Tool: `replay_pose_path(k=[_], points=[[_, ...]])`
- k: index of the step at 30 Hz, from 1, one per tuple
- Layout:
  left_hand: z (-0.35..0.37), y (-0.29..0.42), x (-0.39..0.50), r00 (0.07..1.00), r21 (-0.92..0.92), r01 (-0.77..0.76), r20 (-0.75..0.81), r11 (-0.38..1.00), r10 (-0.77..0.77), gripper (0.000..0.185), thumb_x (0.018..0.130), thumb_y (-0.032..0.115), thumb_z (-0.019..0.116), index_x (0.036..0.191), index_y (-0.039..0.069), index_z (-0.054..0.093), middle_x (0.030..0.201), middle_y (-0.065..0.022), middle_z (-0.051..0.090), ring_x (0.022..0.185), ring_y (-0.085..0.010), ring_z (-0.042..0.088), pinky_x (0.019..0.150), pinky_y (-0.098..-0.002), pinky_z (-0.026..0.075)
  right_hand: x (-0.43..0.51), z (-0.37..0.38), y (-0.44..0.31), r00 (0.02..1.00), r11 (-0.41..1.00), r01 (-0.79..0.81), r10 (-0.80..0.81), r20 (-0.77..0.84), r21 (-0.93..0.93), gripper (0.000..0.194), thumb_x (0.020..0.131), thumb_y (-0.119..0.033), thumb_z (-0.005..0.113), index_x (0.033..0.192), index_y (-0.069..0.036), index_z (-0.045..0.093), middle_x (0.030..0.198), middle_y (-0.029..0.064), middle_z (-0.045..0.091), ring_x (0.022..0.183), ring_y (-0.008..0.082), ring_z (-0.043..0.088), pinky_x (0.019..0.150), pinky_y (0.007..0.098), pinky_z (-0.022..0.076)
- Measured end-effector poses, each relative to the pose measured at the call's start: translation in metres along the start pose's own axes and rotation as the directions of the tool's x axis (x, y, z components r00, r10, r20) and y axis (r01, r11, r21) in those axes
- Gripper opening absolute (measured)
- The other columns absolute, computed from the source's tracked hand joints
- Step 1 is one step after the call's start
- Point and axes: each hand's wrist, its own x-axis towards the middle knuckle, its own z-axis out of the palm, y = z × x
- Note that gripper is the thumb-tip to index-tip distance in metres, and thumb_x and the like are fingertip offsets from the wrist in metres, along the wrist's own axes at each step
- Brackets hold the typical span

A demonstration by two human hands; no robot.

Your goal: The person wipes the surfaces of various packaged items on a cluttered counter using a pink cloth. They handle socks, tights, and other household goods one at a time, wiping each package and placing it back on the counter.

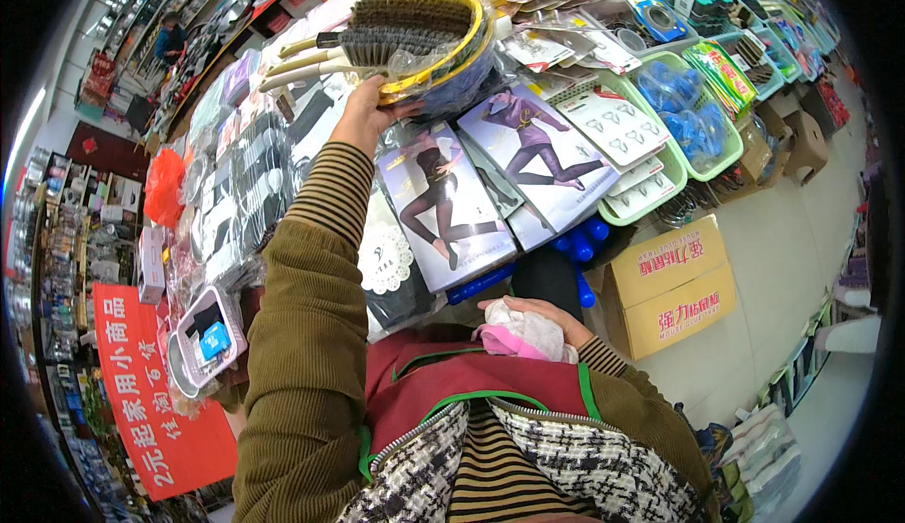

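My left hand [368,111] reaches forward over the goods and grips the near edge of a round yellow-rimmed basket [428,84]. Several long-handled brushes [403,26] with dark bristles lie in it, their pale handles sticking out to the left, and clear plastic film hangs about the rim. Close to my waist, my right hand [548,311] holds a bunched white and pink cloth [522,332]. Packs of tights [452,212] with printed pictures lie below the basket, beside another tights pack [541,155]. A black packet with a white lace print [385,261] is near my left forearm.
Green baskets [677,194] with carded hooks and blue items stand at right. A mouse glue trap carton [672,286] sits on the tiled floor, near a brown stool [804,142]. A lilac basket [237,335] and a red sign [159,388] are left. A person [170,40] is farther off.
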Motion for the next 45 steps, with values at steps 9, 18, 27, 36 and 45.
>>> replay_pose_path(k=[9,18,27,36,45], points=[[-0.002,-0.005,-0.042,0.998,-0.057,0.05,0.051,0.997,-0.047,0.079,0.086,0.033,0.066,0.145,0.003,0.023,0.146,-0.0292,0.027,0.132,-0.0491,0.036,0.1,-0.0727,0.035,0.012,-0.003,0.008,0.999,0.999,-0.008,0.01,-0.041,0.053,0.047,0.102,-0.03,0.049,0.136,0.002,0.05,0.116,0.0136,0.066,0.104,0.0193,0.066,0.094,0.0299,0.0518],[-0.111,-0.051,-0.159,0.97,0.167,-0.229,0.119,0.959,0.211,0.048,0.096,0.027,0.057,0.127,-0.008,0.048,0.121,-0.0239,0.059,0.107,-0.0323,0.063,0.084,-0.0442,0.057,0.032,-0.004,0.018,0.991,0.979,-0.095,0.11,-0.074,0.182,0.05,0.103,-0.037,0.044,0.139,-0.002,0.045,0.112,0.0152,0.066,0.095,0.0252,0.068,0.083,0.0342,0.0569],[-0.302,-0.132,-0.349,0.801,0.386,-0.288,-0.405,0.876,0.441,0.031,0.098,0.013,0.053,0.123,-0.005,0.057,0.107,-0.0145,0.068,0.09,-0.0191,0.069,0.075,-0.0298,0.057,0.061,-0.003,0.041,0.994,1.0,0.019,-0.02,-0.105,-0.017,0.048,0.096,-0.025,0.058,0.136,-0.002,0.047,0.121,0.0162,0.063,0.107,0.0262,0.065,0.095,0.0385,0.0528],[-0.415,-0.213,-0.461,0.513,0.089,-0.21,-0.837,0.974,0.187,0.03,0.096,0.012,0.052,0.12,-0.004,0.057,0.104,-0.0155,0.067,0.086,-0.0212,0.068,0.07,-0.0332,0.06,0.107,-0.017,0.061,0.97,0.951,-0.231,0.208,-0.128,-0.205,0.044,0.1,-0.028,0.045,0.128,0.004,0.055,0.117,0.0205,0.066,0.104,0.0306,0.067,0.092,0.0396,0.0545],[-0.434,-0.166,-0.371,0.705,0.075,-0.28,-0.661,0.957,0.258,0.031,0.099,0.021,0.051,0.118,-0.003,0.057,0.108,-0.0164,0.064,0.091,-0.0233,0.066,0.076,-0.0367,0.059,0.104,-0.013,0.066,0.919,0.919,-0.22,0.083,-0.385,-0.327,0.043,0.101,-0.03,0.044,0.124,0.004,0.057,0.113,0.0179,0.067,0.097,0.0279,0.068,0.086,0.039,0.0567]])
